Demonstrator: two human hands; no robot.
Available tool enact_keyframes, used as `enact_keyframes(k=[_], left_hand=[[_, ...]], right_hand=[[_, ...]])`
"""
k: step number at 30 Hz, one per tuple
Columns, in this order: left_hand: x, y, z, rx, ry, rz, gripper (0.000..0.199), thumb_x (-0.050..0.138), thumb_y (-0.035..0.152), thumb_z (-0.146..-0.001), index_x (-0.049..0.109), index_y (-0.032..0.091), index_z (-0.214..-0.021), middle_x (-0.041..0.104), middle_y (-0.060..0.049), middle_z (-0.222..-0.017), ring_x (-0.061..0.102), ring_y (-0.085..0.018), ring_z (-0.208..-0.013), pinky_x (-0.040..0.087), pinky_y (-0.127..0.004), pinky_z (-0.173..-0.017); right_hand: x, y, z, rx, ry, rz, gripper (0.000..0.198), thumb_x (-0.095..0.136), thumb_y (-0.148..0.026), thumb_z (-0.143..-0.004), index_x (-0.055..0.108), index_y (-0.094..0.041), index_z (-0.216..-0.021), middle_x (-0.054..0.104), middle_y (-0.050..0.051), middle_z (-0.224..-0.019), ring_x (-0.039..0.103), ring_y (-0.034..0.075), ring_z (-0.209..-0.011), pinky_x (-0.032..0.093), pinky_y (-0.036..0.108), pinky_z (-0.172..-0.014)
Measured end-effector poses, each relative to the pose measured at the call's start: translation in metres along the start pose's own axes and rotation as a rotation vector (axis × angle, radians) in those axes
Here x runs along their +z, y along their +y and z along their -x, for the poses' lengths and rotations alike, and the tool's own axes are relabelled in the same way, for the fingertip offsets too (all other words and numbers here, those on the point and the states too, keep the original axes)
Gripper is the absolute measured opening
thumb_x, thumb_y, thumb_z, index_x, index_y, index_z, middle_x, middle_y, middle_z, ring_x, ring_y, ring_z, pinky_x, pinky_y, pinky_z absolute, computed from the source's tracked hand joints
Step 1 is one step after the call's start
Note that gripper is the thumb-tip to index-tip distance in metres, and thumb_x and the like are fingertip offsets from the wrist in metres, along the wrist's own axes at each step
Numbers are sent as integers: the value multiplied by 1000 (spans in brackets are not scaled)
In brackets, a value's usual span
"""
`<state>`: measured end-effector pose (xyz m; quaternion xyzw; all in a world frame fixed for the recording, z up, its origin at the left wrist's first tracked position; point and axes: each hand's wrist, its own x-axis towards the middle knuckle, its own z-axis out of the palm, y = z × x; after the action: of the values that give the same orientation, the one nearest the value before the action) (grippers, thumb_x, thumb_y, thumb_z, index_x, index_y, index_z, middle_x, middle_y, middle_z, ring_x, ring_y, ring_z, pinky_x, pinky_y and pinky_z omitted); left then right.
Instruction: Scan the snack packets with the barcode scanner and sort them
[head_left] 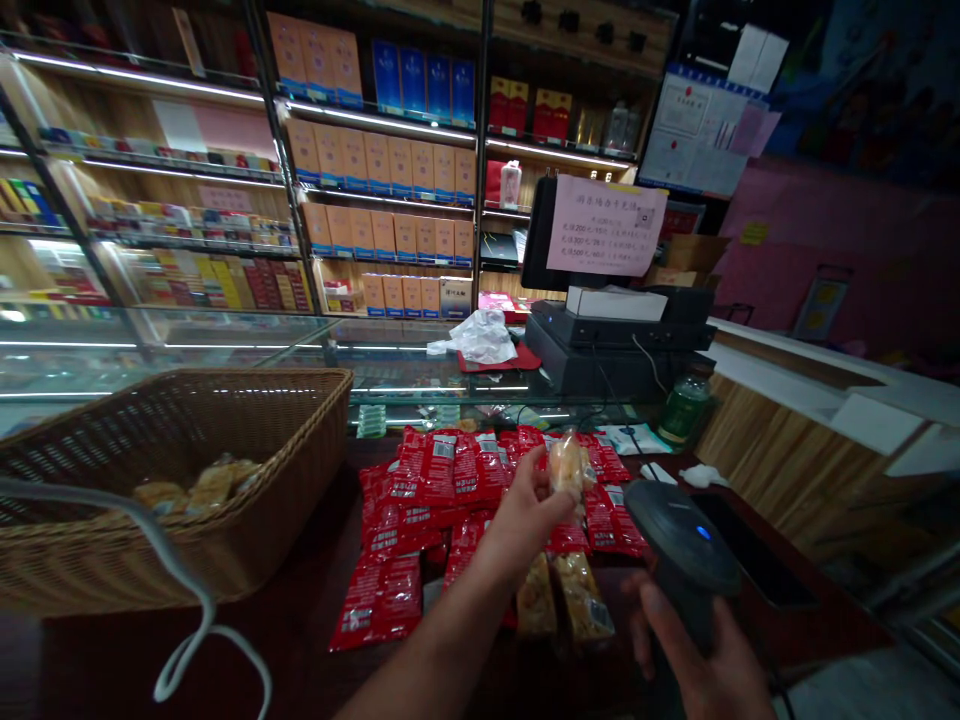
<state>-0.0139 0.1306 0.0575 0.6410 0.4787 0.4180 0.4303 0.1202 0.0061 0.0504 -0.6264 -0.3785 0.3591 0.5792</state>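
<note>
Over the red snack packets (469,470), my left hand (525,515) pinches a clear-wrapped pastry (568,463) between thumb and fingers. To its right, my right hand (701,650) is wrapped round the handle of a dark barcode scanner (679,535), which shows a blue light. The scanner's head is tilted toward the packets. Two more wrapped pastries (581,595) lie on the dark counter just below my left hand, one partly hidden by my forearm. Printed barcodes show on several of the red packets.
At left, a wicker basket (315,430) holds a few wrapped pastries, with a pale cable (180,575) across its front. A cash register (615,335) with a paper notice stands behind. Nearby are a green jar (686,408), a crumpled plastic bag (484,338) and a glass display case.
</note>
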Motion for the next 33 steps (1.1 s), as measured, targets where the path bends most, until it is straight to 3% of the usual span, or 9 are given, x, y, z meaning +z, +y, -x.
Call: enact_keyframes(k=[4,6,8,11,14,19,24,33], left_hand=[[-9,0,65,-184,-40,718,105,78,21,-75,9,23,-154,66,-14,-122,69,-26,-102,55,-37,-86],[-13,-1,83,-218,-37,909,110,87,21,-66,17,25,-151,65,-14,-124,67,-27,-106,54,-37,-89],[-19,-5,91,-201,-34,932,92,89,30,-65,37,22,-140,69,-11,-115,69,-26,-100,56,-34,-82],[-35,-13,93,-209,-30,848,62,88,47,-63,62,17,-110,74,-6,-87,70,-19,-71,56,-27,-60],[-54,-12,95,-246,-48,785,55,90,45,-58,72,12,-97,77,-7,-80,69,-16,-63,56,-25,-59],[-67,-8,101,-296,10,805,46,95,37,-50,76,12,-84,78,-7,-74,70,-15,-61,56,-22,-57],[-67,-15,104,-278,128,804,40,96,37,-48,72,14,-70,78,-5,-67,71,-16,-58,57,-22,-56],[-74,-10,108,-271,225,814,42,98,38,-41,73,15,-66,76,-4,-62,70,-15,-53,57,-20,-51]], right_hand=[[20,2,3,-17,17,215,70,72,-71,-59,63,-17,-103,74,6,-77,67,30,-75,49,39,-73],[27,2,8,-52,1,244,67,75,-65,-56,64,-17,-102,75,12,-93,67,36,-92,47,41,-79],[32,3,13,-50,-16,235,64,75,-63,-56,65,-17,-100,74,13,-93,66,37,-95,48,40,-79],[32,5,16,35,-70,181,59,73,-63,-60,62,-18,-98,68,4,-62,64,28,-65,48,37,-64],[28,8,13,95,-197,21,58,76,-66,-64,58,-18,-93,56,-5,-44,50,15,-43,40,27,-48],[29,8,7,97,-321,-154,65,81,-64,-67,60,-12,-101,54,-6,-44,45,9,-41,35,20,-44],[37,3,12,113,-299,-187,60,80,-72,-62,56,-18,-74,53,-5,-44,45,8,-41,35,20,-44],[46,0,19,68,-142,-197,63,81,-64,-66,59,-16,-101,57,-7,-49,50,10,-46,41,20,-48]])
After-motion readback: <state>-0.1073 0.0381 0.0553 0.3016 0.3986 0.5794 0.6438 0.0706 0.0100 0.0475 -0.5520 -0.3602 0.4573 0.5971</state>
